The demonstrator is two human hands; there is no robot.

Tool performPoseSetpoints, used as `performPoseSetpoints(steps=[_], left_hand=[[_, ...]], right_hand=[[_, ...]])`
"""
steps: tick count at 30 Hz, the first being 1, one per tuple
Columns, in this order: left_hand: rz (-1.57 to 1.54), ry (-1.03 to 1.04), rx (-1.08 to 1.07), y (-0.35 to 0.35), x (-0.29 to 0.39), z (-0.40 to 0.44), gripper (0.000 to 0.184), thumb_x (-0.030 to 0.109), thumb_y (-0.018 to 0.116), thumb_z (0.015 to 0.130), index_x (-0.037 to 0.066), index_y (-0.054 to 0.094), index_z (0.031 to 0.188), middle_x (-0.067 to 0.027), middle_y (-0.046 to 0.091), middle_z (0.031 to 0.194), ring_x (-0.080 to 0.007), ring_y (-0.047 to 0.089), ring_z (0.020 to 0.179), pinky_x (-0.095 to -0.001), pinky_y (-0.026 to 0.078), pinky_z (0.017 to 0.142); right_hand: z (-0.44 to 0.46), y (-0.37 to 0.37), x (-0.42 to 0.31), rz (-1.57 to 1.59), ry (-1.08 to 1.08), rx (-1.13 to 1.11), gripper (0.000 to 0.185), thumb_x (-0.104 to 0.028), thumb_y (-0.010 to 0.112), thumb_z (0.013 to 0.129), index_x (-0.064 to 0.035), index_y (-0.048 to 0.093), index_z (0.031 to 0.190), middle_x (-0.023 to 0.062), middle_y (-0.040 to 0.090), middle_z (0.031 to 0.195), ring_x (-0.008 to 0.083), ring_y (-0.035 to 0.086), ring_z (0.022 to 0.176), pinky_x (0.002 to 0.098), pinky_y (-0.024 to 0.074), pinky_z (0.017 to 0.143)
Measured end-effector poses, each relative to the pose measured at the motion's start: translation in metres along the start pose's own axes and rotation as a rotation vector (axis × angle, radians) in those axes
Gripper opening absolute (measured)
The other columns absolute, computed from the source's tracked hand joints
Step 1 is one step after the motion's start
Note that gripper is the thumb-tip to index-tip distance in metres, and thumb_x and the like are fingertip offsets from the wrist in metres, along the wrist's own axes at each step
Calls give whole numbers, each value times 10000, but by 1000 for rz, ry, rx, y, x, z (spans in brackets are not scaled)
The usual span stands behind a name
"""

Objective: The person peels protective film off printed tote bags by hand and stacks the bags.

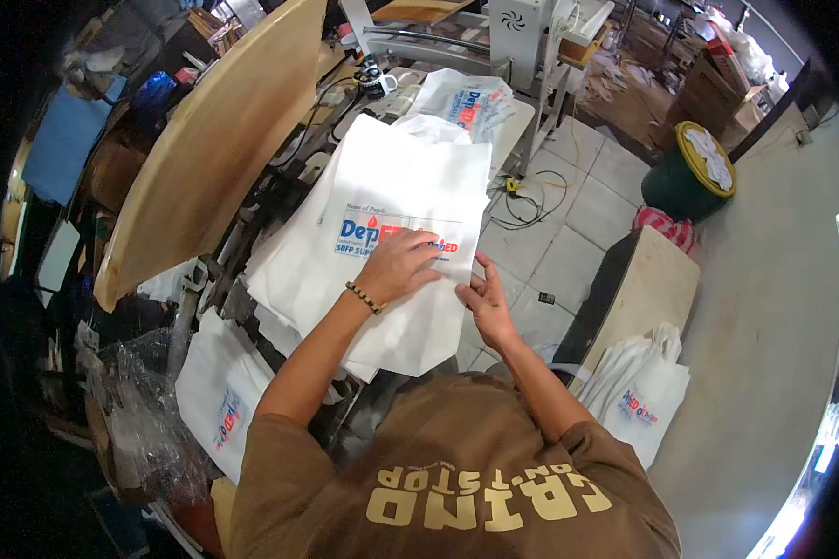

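A pile of white printed bags (298, 252) lies in front of me; the top bag (405, 335) carries blue and red "DepED" lettering. My left hand (401, 268), with a beaded bracelet at the wrist, rests on the print with its fingers lying over the surface, hiding part of the lettering. At the bag's right edge, my right hand (488, 300) has thumb and fingers closed on the margin. Another printed bag (466, 102) lies beyond the pile, on a pale board.
A printed bag (219, 391) hangs at lower left, and several more bags (639, 391) lie on a bench (648, 289) at right. A curved wooden panel (214, 140) rises at left. Cables (536, 210) cross the tiled floor near a green bin (676, 182). A machine frame (517, 42) stands ahead.
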State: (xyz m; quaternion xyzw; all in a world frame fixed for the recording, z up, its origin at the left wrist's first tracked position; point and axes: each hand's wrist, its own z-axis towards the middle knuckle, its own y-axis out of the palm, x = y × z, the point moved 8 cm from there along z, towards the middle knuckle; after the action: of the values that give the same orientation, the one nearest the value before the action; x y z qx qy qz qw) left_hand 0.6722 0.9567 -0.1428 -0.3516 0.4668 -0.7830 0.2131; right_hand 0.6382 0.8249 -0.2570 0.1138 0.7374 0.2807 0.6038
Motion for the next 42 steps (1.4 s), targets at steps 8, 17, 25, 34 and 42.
performPoseSetpoints(steps=[8,17,25,34,42], left_hand=[[-239,-133,45,-5,-20,6,129,159,731,799,42,719,852,-96,682,923,-254,648,816,-365,517,735],[-719,-653,173,-2,-106,-7,173,142,709,881,-21,698,937,-46,679,756,-99,620,636,-234,483,561],[-804,-819,190,-22,-141,-4,147,149,708,890,6,690,919,-23,626,686,-81,561,539,-219,425,483],[-512,-842,458,-51,-207,-5,160,165,744,859,19,725,923,-19,658,741,-88,551,511,-243,473,488],[-503,-871,815,-76,-260,-51,190,191,730,882,17,714,956,-21,669,823,-92,581,660,-250,487,553]], right_hand=[[-8,3,-16,-220,-150,22,548,38,506,931,-65,347,1446,88,620,1202,87,541,905,249,437,810],[-17,7,-32,-532,-147,102,416,-29,637,877,-15,555,1285,15,585,1142,72,485,856,228,429,755],[-19,-7,-43,-555,-195,110,497,-18,695,799,-24,563,1278,110,622,1228,183,555,1143,298,404,992],[-25,-15,-71,-555,-129,53,537,40,590,840,27,466,1362,133,528,1364,206,456,1299,319,337,1093],[-38,-51,-112,-740,-132,101,551,78,547,817,-7,499,1359,133,552,1376,221,452,1333,341,317,1116]])
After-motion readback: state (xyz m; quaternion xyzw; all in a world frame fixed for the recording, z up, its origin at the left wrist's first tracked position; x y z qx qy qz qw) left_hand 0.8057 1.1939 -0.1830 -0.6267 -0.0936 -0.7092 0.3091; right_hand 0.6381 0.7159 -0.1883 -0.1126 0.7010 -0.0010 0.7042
